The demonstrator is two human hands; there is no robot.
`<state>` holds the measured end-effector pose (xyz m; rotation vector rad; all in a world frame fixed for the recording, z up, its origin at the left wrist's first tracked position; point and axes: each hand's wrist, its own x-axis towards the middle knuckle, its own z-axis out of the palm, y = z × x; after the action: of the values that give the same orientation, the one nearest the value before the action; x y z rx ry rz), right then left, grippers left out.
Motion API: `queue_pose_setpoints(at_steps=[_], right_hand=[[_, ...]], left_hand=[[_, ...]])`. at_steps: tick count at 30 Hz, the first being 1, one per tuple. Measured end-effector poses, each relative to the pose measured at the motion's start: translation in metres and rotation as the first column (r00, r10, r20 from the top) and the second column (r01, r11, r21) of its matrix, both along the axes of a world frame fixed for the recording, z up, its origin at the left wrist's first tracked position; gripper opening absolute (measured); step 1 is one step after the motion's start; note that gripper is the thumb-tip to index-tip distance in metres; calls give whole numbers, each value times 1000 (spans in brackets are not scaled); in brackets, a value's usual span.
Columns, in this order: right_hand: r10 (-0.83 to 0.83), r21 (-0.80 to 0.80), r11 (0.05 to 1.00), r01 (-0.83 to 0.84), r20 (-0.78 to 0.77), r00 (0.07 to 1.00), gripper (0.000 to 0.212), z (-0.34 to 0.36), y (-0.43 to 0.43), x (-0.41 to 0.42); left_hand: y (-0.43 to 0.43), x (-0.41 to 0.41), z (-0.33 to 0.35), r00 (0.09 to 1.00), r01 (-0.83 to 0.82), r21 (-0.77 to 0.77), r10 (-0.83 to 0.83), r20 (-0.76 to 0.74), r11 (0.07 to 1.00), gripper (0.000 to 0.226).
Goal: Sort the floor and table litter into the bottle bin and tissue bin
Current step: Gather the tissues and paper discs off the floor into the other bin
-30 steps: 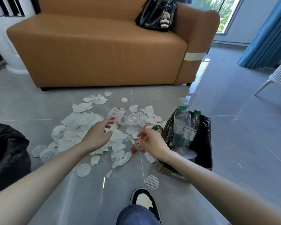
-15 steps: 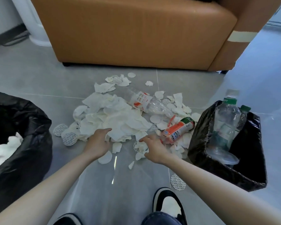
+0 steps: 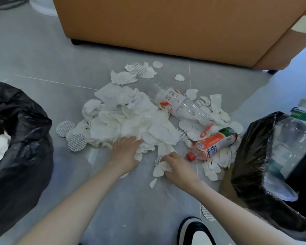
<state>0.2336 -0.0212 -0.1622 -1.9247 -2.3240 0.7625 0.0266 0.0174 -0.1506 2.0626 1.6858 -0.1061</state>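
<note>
A heap of white tissues (image 3: 131, 121) and round pads covers the grey floor in front of a sofa. My left hand (image 3: 125, 152) lies flat on the heap's near edge, fingers reaching into the tissue. My right hand (image 3: 177, 164) grips a crumpled tissue wad (image 3: 162, 167) just beside it. A clear bottle (image 3: 180, 105) lies among the tissues, and an orange-labelled bottle with a red cap (image 3: 212, 145) lies to the right of my right hand. The black-lined tissue bin (image 3: 16, 138) is at the left, the bottle bin (image 3: 251, 156) with bottles inside at the right.
The tan sofa (image 3: 166, 27) stands close behind the heap. My black-and-white shoe (image 3: 196, 230) is at the bottom, near a round pad (image 3: 207, 213). Bare floor lies between my arms and towards the left bin.
The camera has dropped closer to the floor. My right hand moved off the orange bottle and closed on a tissue wad; my left hand slid down onto the heap's near edge.
</note>
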Motion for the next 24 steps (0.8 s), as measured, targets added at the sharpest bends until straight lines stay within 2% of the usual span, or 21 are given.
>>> queue_pose_setpoints(at_steps=[3, 6, 8, 11, 14, 17, 20, 24], right_hand=[[-101, 4, 995, 101, -99, 990, 38, 7, -2, -4], [-271, -36, 960, 277, -365, 891, 23, 22, -5, -10], [-344, -74, 932, 354, -480, 807, 22, 32, -6, -13], [-417, -105, 893, 437, -558, 718, 20, 41, -5, -11], [-469, -75, 844, 532, -584, 663, 12, 41, 2, -7], [-459, -28, 847, 530, -542, 704, 5, 41, 9, -8], [-456, -22, 856, 517, -504, 733, 12, 42, 12, -14], [-461, -75, 877, 475, -413, 786, 29, 38, 13, -18]], left_hand=[[-6, 6, -13, 994, -79, 135, 69, 81, 988, 62], [-11, 6, -18, 980, -155, 233, 119, 161, 960, 41], [-14, 4, -20, 966, -200, 240, 151, 208, 950, 31], [-16, 0, -24, 942, -245, 174, 192, 274, 954, 23], [-17, -4, -24, 912, -307, 154, 244, 330, 939, 22], [-18, -6, -16, 859, -423, 211, 316, 403, 881, 23], [-19, -8, -4, 804, -492, 306, 290, 520, 815, 26], [-22, -13, 13, 763, -523, 343, 249, 597, 780, 32]])
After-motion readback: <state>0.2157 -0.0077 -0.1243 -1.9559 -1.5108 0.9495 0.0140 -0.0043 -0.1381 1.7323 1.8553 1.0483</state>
